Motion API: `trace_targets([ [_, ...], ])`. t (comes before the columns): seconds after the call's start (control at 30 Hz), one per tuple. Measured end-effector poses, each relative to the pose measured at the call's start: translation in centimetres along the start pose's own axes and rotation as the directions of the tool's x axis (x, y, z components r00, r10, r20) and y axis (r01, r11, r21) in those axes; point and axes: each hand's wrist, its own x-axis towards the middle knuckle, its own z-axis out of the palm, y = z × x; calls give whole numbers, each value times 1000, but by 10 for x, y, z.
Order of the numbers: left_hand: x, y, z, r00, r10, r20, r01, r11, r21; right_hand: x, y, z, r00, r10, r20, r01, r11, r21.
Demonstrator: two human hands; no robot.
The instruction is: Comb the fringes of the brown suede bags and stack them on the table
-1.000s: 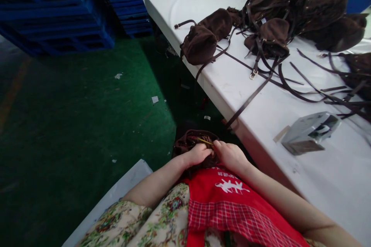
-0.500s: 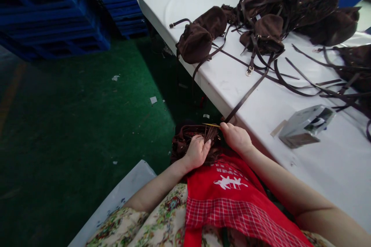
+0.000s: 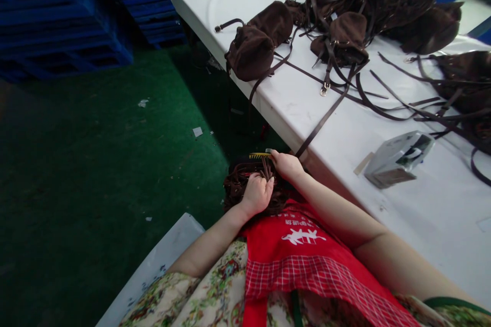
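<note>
Both hands full; my left hand (image 3: pixel 258 194) grips brown strands (image 3: pixel 266 167); right hand (image 3: pixel 286 164) pinches yellow comb (image 3: pixel 258 155) — edge-on before, teeth now visible; likely mid-stroke.

The dark brown gathered cloth bag (image 3: pixel 235 188) just toward 6 o'clock looks matt and suede-like; the slim yellow toothed strip (image 3: pixel 258 155) near the centre looks like hard plastic. At 12 o'clock, the dark brown rounded cloth pouch (image 3: pixel 251 53) shows a soft nap. Toward 2 o'clock, the small pale gold buckle (image 3: pixel 325 90) is shiny metal. At 3 o'clock, the clear-wrapped grey packet (image 3: pixel 399 158) gleams like glossy plastic. The long white tabletop (image 3: pixel 433 235), toward 4 o'clock, looks smooth. At 6 o'clock, the red bibbed apron (image 3: pixel 268 237) is matt cloth.
</note>
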Motion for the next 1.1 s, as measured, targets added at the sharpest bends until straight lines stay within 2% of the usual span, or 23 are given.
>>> trace_targets([
  [0.07,-5,9,5,991,103,88,-102,995,-21,14,5,-2,997,73,25,-74,997,31],
  [0.13,-10,16,10,952,234,198,-219,971,-96,25,14,-10,989,141,36,-142,989,41],
  [0.17,-11,17,12,939,262,224,-236,962,-137,28,19,-15,987,154,37,-156,987,41],
  [0.23,-9,10,12,966,179,185,-145,972,-183,25,26,-27,993,120,17,-121,991,52],
  [0.3,-1,-4,9,990,14,137,21,968,-252,8,26,-37,998,26,-62,-19,994,110],
  [0.4,12,-25,3,969,-145,200,223,863,-453,-34,18,-45,972,-119,-201,164,961,225],
  [0.47,18,-30,1,953,-196,232,293,792,-535,-63,10,-40,969,-175,-177,212,953,218],
  [0.53,19,-28,1,949,-215,229,309,777,-549,-84,2,-28,976,-194,-94,206,969,135],
  [0.67,13,-14,-2,963,-160,216,250,826,-506,-95,-7,-8,989,-144,19,144,988,-55],
  [0.77,7,-6,-11,984,-103,142,153,902,-404,-88,-3,-7,992,-114,48,118,986,-114],
  [0.87,4,-4,-20,995,-9,103,46,929,-367,-81,3,-14,998,-69,13,70,990,-126],
  [1.0,0,-5,-23,999,33,34,-18,930,-368,-67,12,-25,996,9,-84,-19,994,-112],
  [1.1,-8,-6,-20,995,75,-63,-92,942,-324,-53,30,-37,980,147,-133,-155,986,-55],
])
